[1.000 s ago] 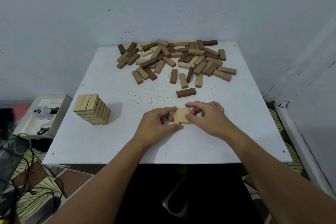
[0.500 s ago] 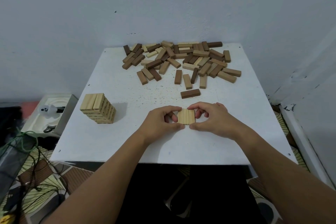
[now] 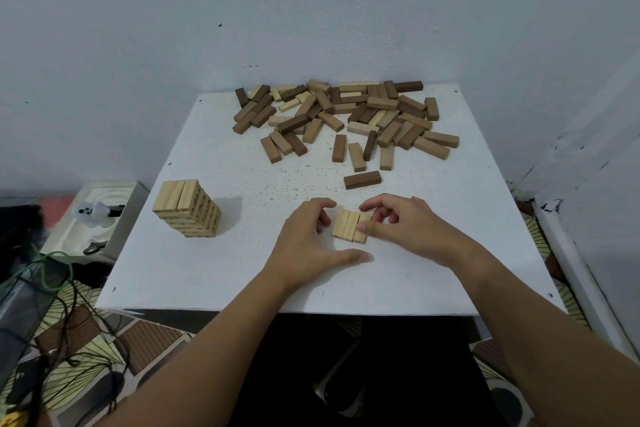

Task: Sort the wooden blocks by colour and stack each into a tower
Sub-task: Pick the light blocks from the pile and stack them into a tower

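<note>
Three pale blocks [image 3: 350, 225] flat, pale tower [image 3: 188, 208] left.

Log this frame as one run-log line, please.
stage: squaring light row | left hand: beside row | right hand: pinching it | light tower: standing | pile: unsorted
</note>
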A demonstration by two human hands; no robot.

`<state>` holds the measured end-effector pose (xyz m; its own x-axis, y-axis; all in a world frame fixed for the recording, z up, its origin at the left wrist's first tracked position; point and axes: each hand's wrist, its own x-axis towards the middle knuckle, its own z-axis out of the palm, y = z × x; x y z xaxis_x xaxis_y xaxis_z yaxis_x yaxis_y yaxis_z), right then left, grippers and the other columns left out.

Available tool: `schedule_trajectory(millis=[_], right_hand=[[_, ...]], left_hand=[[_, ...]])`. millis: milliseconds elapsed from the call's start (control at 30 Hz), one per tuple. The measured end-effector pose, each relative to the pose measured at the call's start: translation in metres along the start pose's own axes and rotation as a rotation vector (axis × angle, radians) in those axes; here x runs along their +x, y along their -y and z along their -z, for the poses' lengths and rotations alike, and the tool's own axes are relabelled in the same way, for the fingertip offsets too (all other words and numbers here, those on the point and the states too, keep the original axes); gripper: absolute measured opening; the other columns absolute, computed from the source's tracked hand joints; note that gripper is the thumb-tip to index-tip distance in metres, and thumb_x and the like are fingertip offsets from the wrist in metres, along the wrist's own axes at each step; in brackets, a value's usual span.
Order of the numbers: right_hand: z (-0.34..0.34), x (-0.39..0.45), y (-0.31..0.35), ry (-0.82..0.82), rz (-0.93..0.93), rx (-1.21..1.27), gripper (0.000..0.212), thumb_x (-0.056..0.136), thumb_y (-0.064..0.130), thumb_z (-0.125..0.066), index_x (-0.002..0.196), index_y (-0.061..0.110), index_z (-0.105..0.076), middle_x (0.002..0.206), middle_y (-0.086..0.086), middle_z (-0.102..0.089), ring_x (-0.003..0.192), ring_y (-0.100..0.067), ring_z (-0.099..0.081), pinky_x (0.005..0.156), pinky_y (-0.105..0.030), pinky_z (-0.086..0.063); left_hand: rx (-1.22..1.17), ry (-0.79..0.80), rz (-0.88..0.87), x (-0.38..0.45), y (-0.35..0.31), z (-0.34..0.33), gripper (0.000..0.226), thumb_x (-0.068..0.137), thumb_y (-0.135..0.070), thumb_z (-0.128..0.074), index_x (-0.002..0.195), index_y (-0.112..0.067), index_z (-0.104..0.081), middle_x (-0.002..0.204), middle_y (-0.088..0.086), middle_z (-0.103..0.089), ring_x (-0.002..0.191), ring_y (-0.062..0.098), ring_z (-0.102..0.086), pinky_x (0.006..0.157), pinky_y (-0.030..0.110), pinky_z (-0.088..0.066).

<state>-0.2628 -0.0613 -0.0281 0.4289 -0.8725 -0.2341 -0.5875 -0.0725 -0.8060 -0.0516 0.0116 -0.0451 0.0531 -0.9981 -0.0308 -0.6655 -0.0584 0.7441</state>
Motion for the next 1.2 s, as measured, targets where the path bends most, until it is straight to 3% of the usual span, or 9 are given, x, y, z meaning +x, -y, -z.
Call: schedule_trajectory(millis=[67,200,300,433,600,733,833,1000,1200], right_hand=[[-0.001,0.002,-0.002,-0.029,0.007,-0.017,0.018,0.095,0.037,-0.070,0.112,0.042,-0.068,0.089,0.015,-0.068,0.079,-0.001,-0.058,0.117,-0.049,-0.035],[-0.005,0.003,-0.004,-0.052,0.035,-0.086,0.015,0.095,0.029,-0.069,0.104,0.041,-0.068,0.087,0.025,-0.066,0.078,0.007,-0.055,0.118,-0.048,-0.032],[-0.006,0.004,-0.006,-0.046,0.051,-0.078,0.013,0.092,0.033,-0.074,0.103,0.039,-0.069,0.085,0.028,-0.066,0.081,0.008,-0.054,0.119,-0.047,-0.027],[-0.005,0.001,-0.007,-0.036,0.061,-0.078,0.025,0.083,0.047,-0.080,0.104,0.039,-0.068,0.092,0.016,-0.067,0.085,0.008,-0.052,0.122,-0.041,-0.018],[0.001,-0.003,-0.006,0.026,0.042,-0.085,0.034,0.081,0.037,-0.082,0.110,0.042,-0.067,0.103,0.015,-0.065,0.094,0.017,-0.044,0.121,-0.041,-0.023],[0.002,-0.003,-0.004,0.029,0.035,-0.110,0.032,0.081,0.032,-0.082,0.109,0.039,-0.066,0.103,0.016,-0.065,0.097,0.008,-0.049,0.119,-0.036,-0.024],[0.000,-0.002,-0.002,0.019,0.040,-0.120,0.030,0.081,0.033,-0.083,0.105,0.037,-0.067,0.102,0.014,-0.065,0.100,-0.003,-0.054,0.117,-0.031,-0.019],[-0.001,-0.001,-0.002,0.008,0.042,-0.120,0.027,0.081,0.035,-0.083,0.103,0.036,-0.068,0.100,0.014,-0.065,0.098,-0.004,-0.056,0.115,-0.027,-0.009],[-0.002,-0.001,-0.003,-0.003,0.048,-0.120,0.025,0.081,0.036,-0.083,0.102,0.036,-0.069,0.098,0.015,-0.064,0.099,-0.005,-0.057,0.117,-0.028,-0.008]], left_hand=[[0.134,-0.044,-0.036,-0.004,-0.001,-0.008,0.095,0.055,-0.084,-0.082,0.131,-0.038,-0.048,0.110,-0.021,-0.050,0.105,0.003,-0.049,0.092,0.026,-0.044],[0.236,-0.104,-0.057,-0.001,0.004,-0.016,0.090,0.062,-0.090,-0.071,0.129,-0.034,-0.053,0.113,-0.018,-0.050,0.107,0.005,-0.048,0.098,0.032,-0.043],[0.266,-0.132,-0.100,0.000,0.008,-0.020,0.073,0.074,-0.079,-0.070,0.128,-0.032,-0.055,0.113,-0.015,-0.050,0.107,0.007,-0.048,0.098,0.032,-0.042],[0.202,-0.147,-0.128,0.000,0.010,-0.019,0.054,0.079,-0.057,-0.068,0.128,-0.036,-0.062,0.109,-0.017,-0.046,0.107,0.008,-0.042,0.099,0.033,-0.044],[0.104,-0.065,-0.084,0.001,0.009,-0.011,0.067,0.071,-0.058,-0.059,0.137,-0.046,-0.061,0.116,-0.020,-0.045,0.116,0.011,-0.034,0.107,0.037,-0.041],[0.066,-0.041,-0.015,0.000,0.008,-0.005,0.098,0.073,-0.045,-0.077,0.157,-0.045,-0.026,0.128,-0.016,-0.039,0.126,0.010,-0.028,0.106,0.033,-0.036],[0.006,-0.050,0.033,0.001,0.011,0.004,0.086,0.071,-0.043,-0.083,0.145,-0.037,-0.042,0.127,-0.015,-0.040,0.128,0.009,-0.031,0.102,0.029,-0.038],[0.020,0.001,0.044,0.009,0.016,0.011,0.060,0.069,-0.040,-0.089,0.126,-0.037,-0.067,0.120,-0.017,-0.047,0.126,0.011,-0.041,0.101,0.023,-0.036],[-0.048,0.015,0.056,0.009,0.018,0.016,0.062,0.069,-0.036,-0.093,0.126,-0.039,-0.069,0.123,-0.016,-0.050,0.127,0.009,-0.046,0.107,0.027,-0.040]])
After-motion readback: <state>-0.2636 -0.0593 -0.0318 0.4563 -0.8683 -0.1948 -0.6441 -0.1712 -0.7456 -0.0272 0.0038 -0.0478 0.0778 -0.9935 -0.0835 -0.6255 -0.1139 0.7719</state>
